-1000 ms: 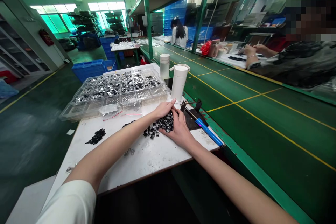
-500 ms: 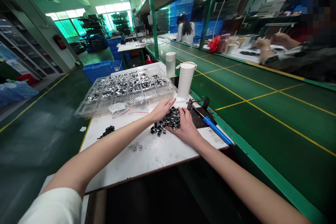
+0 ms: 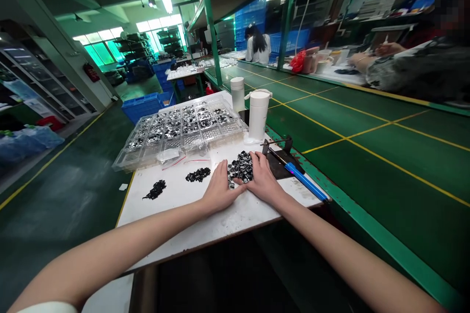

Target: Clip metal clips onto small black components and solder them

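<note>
A heap of small black and silvery parts lies on the white tabletop. My left hand rests along the heap's left and near side, fingers stretched out. My right hand curves along its right side, fingers extended, touching the edge parts. The thumbs meet at the near side of the heap. Left of my left hand is a small pile of black parts, and farther left another black pile. A clear compartment tray of shiny parts stands behind them.
A blue pen-like tool, maybe a soldering iron, lies by a dark stand at the right. A white bottle and a clear bottle stand behind the heap. Plastic bags lie before the tray. A co-worker's hands show across the green bench.
My left hand has moved from the heap's far side to its left and near side. The black pile behind my left arm is now uncovered. My right hand has hardly moved.
</note>
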`<action>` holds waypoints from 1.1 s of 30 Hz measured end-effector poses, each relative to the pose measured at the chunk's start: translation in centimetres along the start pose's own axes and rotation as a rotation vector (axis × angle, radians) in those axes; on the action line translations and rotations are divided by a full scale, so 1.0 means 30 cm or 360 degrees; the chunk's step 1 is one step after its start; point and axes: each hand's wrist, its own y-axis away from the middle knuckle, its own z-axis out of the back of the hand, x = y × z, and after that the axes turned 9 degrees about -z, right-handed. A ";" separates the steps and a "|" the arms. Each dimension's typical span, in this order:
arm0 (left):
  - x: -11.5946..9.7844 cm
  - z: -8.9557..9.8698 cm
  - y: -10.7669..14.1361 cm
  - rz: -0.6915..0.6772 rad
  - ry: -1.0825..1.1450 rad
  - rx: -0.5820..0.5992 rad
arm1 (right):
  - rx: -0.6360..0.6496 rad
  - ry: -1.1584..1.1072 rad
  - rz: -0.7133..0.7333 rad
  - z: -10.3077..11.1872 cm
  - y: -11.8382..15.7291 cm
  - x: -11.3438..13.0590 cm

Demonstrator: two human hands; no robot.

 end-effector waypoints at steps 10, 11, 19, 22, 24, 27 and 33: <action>0.032 0.018 -0.060 -0.0278 -0.0032 0.0146 | -0.0003 -0.0013 -0.0035 -0.005 0.000 -0.001; 0.041 0.026 -0.061 -0.0337 -0.0051 0.0182 | -0.0003 -0.0010 -0.0036 -0.004 0.000 -0.001; 0.095 0.041 -0.086 -0.0525 -0.0035 0.0214 | -0.0013 -0.0010 -0.0051 -0.002 -0.001 0.001; 0.108 0.036 -0.098 -0.0566 0.0038 0.0184 | -0.0021 0.0003 -0.0056 -0.004 -0.002 0.000; 0.113 0.033 -0.105 -0.0592 0.0069 0.0170 | -0.0025 0.0004 -0.0064 -0.006 -0.003 0.001; 0.120 0.026 -0.116 -0.0620 0.0097 0.0147 | -0.0027 -0.0003 -0.0075 -0.007 -0.002 0.002; 0.125 0.008 -0.144 -0.0666 0.0113 0.0136 | -0.0040 0.0008 -0.0065 -0.010 -0.003 0.002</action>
